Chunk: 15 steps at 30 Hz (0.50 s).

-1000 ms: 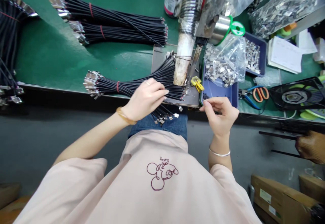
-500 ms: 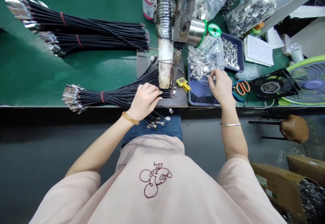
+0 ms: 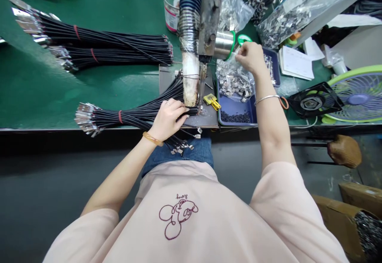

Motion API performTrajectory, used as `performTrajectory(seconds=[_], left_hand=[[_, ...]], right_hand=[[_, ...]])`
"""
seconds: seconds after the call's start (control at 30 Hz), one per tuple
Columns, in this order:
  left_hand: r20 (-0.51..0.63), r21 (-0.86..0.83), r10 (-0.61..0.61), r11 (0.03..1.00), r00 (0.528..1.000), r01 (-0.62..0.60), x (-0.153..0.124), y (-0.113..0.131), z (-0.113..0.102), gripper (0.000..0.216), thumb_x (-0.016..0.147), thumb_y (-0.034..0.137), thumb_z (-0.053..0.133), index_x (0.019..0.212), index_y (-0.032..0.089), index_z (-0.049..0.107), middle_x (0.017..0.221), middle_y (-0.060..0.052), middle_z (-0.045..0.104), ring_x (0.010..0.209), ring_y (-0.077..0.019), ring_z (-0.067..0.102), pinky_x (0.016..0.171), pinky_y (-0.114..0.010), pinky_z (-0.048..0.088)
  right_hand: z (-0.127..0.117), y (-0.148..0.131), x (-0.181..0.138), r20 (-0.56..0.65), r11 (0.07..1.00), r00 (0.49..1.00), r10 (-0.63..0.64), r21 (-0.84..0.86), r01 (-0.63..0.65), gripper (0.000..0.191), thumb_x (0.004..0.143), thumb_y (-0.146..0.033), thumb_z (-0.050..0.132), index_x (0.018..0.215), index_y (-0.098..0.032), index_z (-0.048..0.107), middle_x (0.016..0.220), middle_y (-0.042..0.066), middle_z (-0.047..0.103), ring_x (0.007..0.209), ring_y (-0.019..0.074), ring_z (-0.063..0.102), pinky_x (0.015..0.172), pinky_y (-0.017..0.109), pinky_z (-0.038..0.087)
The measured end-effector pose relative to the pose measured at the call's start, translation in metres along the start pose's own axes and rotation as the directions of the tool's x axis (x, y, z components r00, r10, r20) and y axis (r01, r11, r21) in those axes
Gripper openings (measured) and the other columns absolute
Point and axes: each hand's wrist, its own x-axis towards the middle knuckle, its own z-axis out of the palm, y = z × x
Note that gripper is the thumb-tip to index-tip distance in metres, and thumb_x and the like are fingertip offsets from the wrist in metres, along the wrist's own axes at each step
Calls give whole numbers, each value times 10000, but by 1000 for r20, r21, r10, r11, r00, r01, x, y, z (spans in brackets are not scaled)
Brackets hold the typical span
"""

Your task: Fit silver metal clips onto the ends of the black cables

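Observation:
My left hand (image 3: 169, 119) is closed on black cables at the loose end of a tied bundle (image 3: 134, 113), just below the soldering machine's tip (image 3: 191, 96). My right hand (image 3: 250, 58) is raised over the far end of a clear plastic bag of metal connectors (image 3: 235, 82). Its thumb and forefinger are pinched; what is between them, if anything, is too small to make out. The bag lies in a blue tray (image 3: 253, 113), which also has small black pieces (image 3: 235, 117) along its near side. A few connector-tipped cables (image 3: 182, 147) hang over the table edge beside my left hand.
Two tied cable bundles (image 3: 110, 48) lie at the back left. A solder spool (image 3: 223, 44) and a plastic cup (image 3: 171, 12) stand near the machine. Yellow clips (image 3: 211, 102) lie left of the tray. A black fan (image 3: 316, 100) and a green-rimmed fan (image 3: 358, 96) sit right.
My right hand has moved away from me and slightly left, from the connectors in the bag to above the bag's far end. My left hand stays on the cables.

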Motion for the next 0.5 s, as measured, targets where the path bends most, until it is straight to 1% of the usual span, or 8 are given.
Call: performTrajectory(seconds=[0.03,0.1,0.17,0.23,0.3,0.4,0.5], left_hand=[[-2,3,1,1000,1000,-1,0,0,0,171,957,236,597,959,129,731,944,-111,721,909,-262,611,783,-398,439],[-2,6,3,1000,1000,-3,0,0,0,173,958,237,594,960,131,732,946,-112,720,908,-262,612,780,-396,438],[6,4,-3,1000,1000,3,0,0,0,179,960,239,587,967,134,732,942,-114,718,912,-265,612,782,-396,435],[21,6,-15,1000,1000,15,0,0,1,190,965,246,574,978,139,731,939,-112,714,914,-267,607,787,-396,428],[24,18,-17,1000,1000,16,-1,0,1,199,969,250,564,984,141,729,937,-109,712,911,-265,603,788,-393,424],[-8,31,17,999,1000,-17,-1,0,2,196,966,242,569,974,129,728,934,-110,711,897,-261,604,775,-388,428],[-28,29,40,999,999,-39,-1,0,2,188,960,235,580,970,120,727,932,-114,712,889,-263,610,765,-391,433]], right_hand=[[2,1,-2,3,1000,1000,17,-4,-17,147,889,-210,586,785,-109,558,1008,101,761,906,75,633,883,284,406],[1,4,-15,-40,999,998,39,7,-39,161,911,-228,570,781,-142,527,1023,91,751,896,65,617,862,273,391],[-8,6,-33,-122,998,992,27,60,-19,163,914,-216,597,782,-172,512,982,59,738,857,62,597,833,258,389],[-20,8,-51,-211,992,978,-2,123,29,171,902,-170,633,788,-195,509,925,31,711,815,67,576,803,246,398],[-31,9,-68,-270,987,963,-12,149,54,194,897,-149,649,789,-214,502,888,16,683,797,80,567,792,247,409],[-42,11,-84,-312,988,950,-19,141,66,201,906,-167,649,789,-227,498,872,23,671,803,101,567,804,259,421],[-48,11,-93,-325,992,946,-14,116,54,200,901,-168,655,786,-228,504,875,38,680,804,114,560,807,272,423]])
